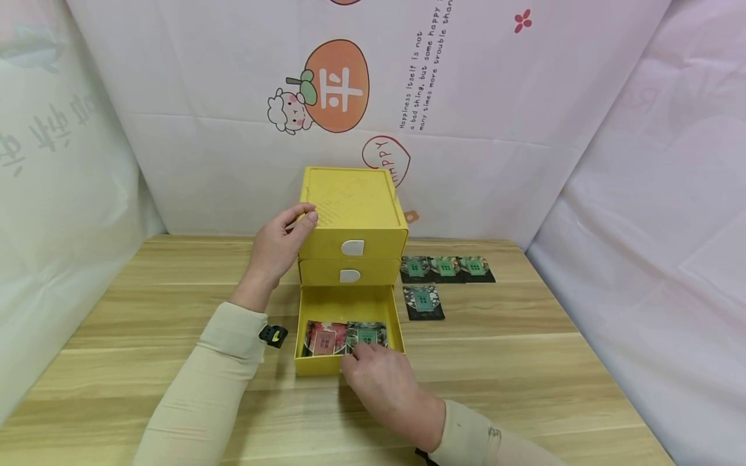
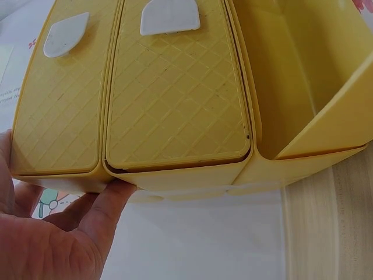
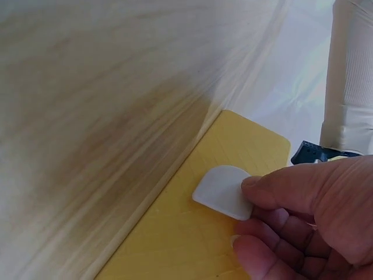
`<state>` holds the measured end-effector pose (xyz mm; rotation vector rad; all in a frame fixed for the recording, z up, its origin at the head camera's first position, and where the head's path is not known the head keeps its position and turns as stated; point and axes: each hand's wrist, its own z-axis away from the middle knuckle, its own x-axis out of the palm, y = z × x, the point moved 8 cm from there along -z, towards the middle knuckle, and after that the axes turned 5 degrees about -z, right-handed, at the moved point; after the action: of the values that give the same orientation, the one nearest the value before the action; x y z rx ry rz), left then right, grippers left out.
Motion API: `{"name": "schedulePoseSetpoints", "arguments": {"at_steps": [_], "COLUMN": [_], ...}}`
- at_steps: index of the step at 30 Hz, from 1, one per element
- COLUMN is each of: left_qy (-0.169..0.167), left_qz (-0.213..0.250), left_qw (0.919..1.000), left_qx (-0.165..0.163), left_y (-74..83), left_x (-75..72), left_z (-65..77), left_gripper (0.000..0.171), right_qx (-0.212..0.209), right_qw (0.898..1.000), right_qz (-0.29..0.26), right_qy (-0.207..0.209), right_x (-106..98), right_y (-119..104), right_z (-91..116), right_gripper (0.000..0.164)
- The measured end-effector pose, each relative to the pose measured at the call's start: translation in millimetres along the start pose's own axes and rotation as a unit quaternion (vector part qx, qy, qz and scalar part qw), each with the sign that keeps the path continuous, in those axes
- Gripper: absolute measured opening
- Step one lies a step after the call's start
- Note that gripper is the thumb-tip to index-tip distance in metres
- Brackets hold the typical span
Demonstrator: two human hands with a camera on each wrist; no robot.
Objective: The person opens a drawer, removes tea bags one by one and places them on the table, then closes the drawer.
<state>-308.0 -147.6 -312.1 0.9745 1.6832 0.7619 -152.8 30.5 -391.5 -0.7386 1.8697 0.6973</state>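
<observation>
A yellow three-drawer box point(image 1: 352, 197) stands on the table, its bottom drawer point(image 1: 344, 301) pulled out and its upper two closed. Inside that drawer lie a red-patterned packet point(image 1: 325, 338) and a green-and-black packet point(image 1: 367, 332), side by side. My left hand point(image 1: 275, 246) rests against the box's upper left corner; its fingers touch the side wall in the left wrist view. At the drawer's front, my right hand point(image 1: 387, 385) pinches the white pull tab point(image 3: 222, 191) between thumb and curled fingers. In the head view that hand hides the tab.
Three green-and-black packets point(image 1: 445, 268) overlap in a row on the table right of the box. One more packet point(image 1: 423, 302) lies just in front of them. A printed white cloth point(image 1: 233, 175) hangs behind the box, with more white cloth at both sides.
</observation>
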Motion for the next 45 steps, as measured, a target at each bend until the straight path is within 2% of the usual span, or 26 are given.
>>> {"name": "schedulePoseSetpoints", "arguments": {"at_steps": [12, 18, 25, 30, 35, 45], "left_qy": [-0.004, -0.006, -0.005, -0.006, -0.006, -0.004], "left_qz": [-0.001, 0.000, 0.004, 0.005, 0.003, 0.000], "left_qw": [1.0000, 1.0000, 1.0000, 1.0000, 1.0000, 1.0000], "left_qx": [0.000, 0.001, 0.001, -0.001, -0.001, 0.000], "left_y": [-0.5, -0.1, -0.7, -0.8, -0.8, -0.9], "left_x": [-0.5, -0.7, -1.0, -0.6, -1.0, -1.5], "left_z": [-0.1, 0.1, 0.2, 0.4, 0.9, 0.4], "left_gripper": [0.057, 0.057, 0.058, 0.057, 0.057, 0.056], "right_qx": [-0.002, -0.013, 0.000, 0.014, 0.030, 0.053], "right_qw": [0.999, 0.995, 0.988, 0.987, 0.989, 0.995], "right_qz": [0.000, 0.001, -0.053, -0.076, -0.054, -0.038], "right_qy": [0.051, 0.102, 0.142, 0.139, 0.136, 0.077], "right_x": [-9.3, -25.1, -42.9, -45.1, -41.3, -28.5], "right_y": [0.9, 4.6, 20.2, 32.2, 44.2, 62.0], "right_z": [-3.1, -6.5, -14.7, -20.3, -26.3, -40.3], "right_gripper": [0.022, 0.025, 0.010, 0.011, 0.020, 0.042]}}
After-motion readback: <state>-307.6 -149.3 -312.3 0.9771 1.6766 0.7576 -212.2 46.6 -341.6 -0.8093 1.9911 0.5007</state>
